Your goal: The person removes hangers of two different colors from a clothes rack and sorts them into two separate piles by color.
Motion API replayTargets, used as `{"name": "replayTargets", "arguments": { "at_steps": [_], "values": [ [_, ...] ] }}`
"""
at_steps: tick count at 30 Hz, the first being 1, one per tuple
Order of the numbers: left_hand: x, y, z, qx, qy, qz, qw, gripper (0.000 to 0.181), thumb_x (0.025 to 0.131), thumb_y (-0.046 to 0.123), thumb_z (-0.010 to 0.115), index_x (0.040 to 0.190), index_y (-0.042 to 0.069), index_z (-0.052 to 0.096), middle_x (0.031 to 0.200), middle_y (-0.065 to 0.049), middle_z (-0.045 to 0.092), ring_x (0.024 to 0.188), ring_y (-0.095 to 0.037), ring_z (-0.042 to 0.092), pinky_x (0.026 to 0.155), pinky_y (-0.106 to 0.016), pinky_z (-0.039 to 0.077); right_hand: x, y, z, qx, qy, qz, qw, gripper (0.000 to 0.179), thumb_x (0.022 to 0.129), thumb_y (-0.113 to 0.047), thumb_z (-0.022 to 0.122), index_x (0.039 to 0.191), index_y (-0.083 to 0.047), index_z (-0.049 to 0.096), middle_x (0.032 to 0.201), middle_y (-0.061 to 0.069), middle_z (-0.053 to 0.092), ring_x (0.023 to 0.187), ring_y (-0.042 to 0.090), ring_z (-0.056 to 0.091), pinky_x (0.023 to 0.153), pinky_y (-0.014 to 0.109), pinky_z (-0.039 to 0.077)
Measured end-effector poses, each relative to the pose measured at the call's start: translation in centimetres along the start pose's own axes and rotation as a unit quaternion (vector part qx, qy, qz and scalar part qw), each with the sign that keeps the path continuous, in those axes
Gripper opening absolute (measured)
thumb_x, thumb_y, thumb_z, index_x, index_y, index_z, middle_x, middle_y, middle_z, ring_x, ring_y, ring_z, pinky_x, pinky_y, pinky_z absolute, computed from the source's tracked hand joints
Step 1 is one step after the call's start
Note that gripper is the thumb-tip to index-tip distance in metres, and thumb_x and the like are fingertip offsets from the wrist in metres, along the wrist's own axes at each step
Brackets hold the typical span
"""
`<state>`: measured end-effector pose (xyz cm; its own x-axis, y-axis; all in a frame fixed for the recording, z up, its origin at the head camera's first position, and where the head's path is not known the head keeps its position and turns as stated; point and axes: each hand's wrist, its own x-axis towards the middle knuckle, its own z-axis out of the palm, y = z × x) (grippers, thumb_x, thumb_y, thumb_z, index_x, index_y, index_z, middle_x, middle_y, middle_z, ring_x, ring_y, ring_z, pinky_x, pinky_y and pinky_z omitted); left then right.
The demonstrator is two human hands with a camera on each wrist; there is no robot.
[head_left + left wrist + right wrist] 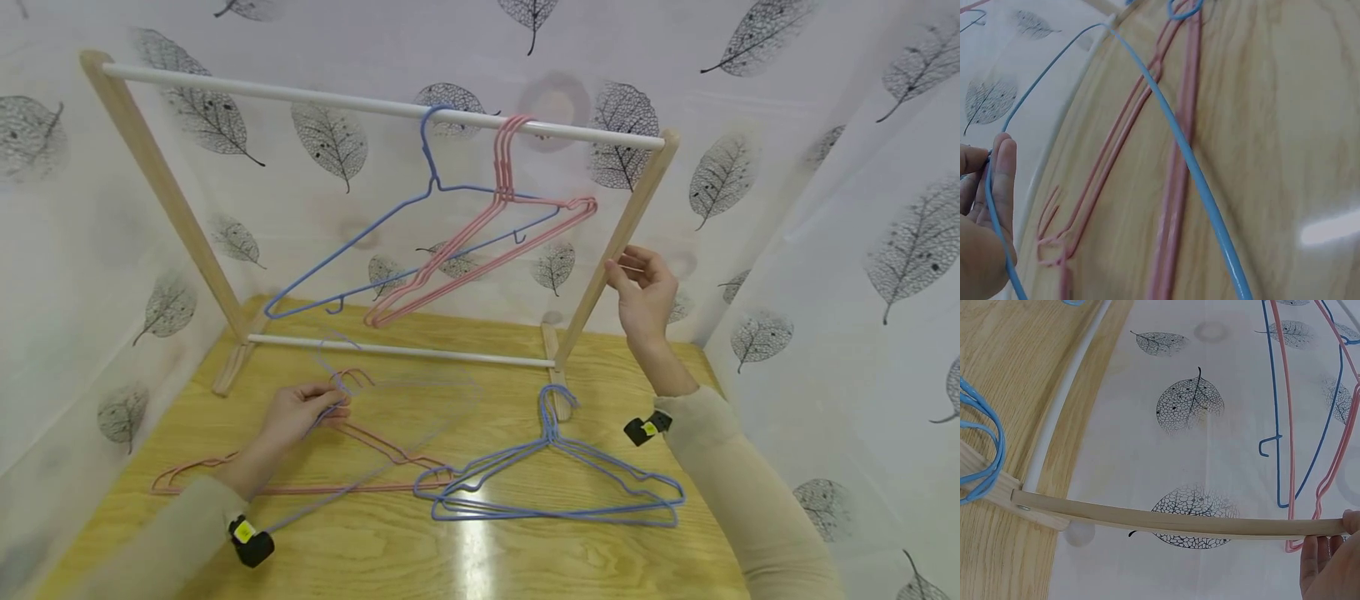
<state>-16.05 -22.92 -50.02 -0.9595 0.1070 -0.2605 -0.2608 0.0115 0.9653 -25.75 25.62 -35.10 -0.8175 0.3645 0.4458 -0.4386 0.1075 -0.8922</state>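
Observation:
My left hand (288, 421) pinches a blue hanger (1180, 134) near its neck. The hanger is tilted over the table and looks blurred in the head view. Beneath it lie pink hangers (386, 444), partly covered by the left hand and forearm. My right hand (647, 296) holds the right wooden post (587, 308) of a clothes rack, thumb on the near side and fingers behind it. From the rack's white top rail (300, 93) hang one blue hanger (348, 243) and, to its right, several pink hangers (450, 248) bunched together.
Several blue hangers (551, 437) lie stacked on the wooden table (570, 558), hooks by the rack's right foot (552, 346). A white lower bar (405, 351) joins the two posts. Behind and beside the table hangs a leaf-patterned sheet (825, 208).

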Motion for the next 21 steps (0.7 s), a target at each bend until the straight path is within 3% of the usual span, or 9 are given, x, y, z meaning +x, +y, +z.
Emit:
{"name": "replayTargets", "arguments": {
  "at_steps": [4,9,17,21],
  "values": [
    [-0.1,-0.9,1.9,0.012,-0.023,0.007,0.9996,0.042,0.106,0.014,0.065,0.13,-0.02,0.059,0.102,-0.004,0.081,0.084,-0.008,0.079,0.084,-0.023,0.068,0.0,0.0,0.0,-0.001,0.0,0.003,1.0,0.02,0.095,0.001,0.076,0.112,-0.008,0.072,0.099,-0.003,0.068,0.088,0.01,0.068,0.077,0.016,0.066],
    [-0.2,-1.7,4.2,0.01,-0.049,0.008,0.9987,0.041,0.106,0.011,0.063,0.13,-0.022,0.058,0.104,-0.009,0.08,0.083,-0.009,0.08,0.082,-0.023,0.068,0.0,0.0,0.0,0.002,-0.002,0.003,1.0,0.02,0.095,0.001,0.076,0.112,-0.008,0.072,0.099,-0.002,0.068,0.088,0.011,0.067,0.077,0.016,0.066],
    [0.2,-2.1,8.3,-0.002,-0.091,-0.007,0.9958,0.038,0.104,0.012,0.066,0.125,-0.019,0.063,0.105,-0.016,0.078,0.08,-0.011,0.078,0.078,-0.026,0.069,0.0,0.0,0.0,0.002,0.001,0.005,1.0,0.019,0.095,0.0,0.076,0.111,-0.009,0.072,0.099,-0.002,0.067,0.088,0.011,0.067,0.077,0.016,0.066],
    [0.7,-2.0,10.6,0.017,-0.099,-0.025,0.9947,0.032,0.101,0.018,0.072,0.116,-0.01,0.072,0.098,-0.011,0.08,0.074,-0.01,0.076,0.071,-0.024,0.068,0.0,0.0,0.0,0.001,0.0,0.006,1.0,0.02,0.095,0.0,0.076,0.112,-0.008,0.072,0.099,-0.002,0.067,0.088,0.011,0.067,0.077,0.016,0.066]
  ]
}}
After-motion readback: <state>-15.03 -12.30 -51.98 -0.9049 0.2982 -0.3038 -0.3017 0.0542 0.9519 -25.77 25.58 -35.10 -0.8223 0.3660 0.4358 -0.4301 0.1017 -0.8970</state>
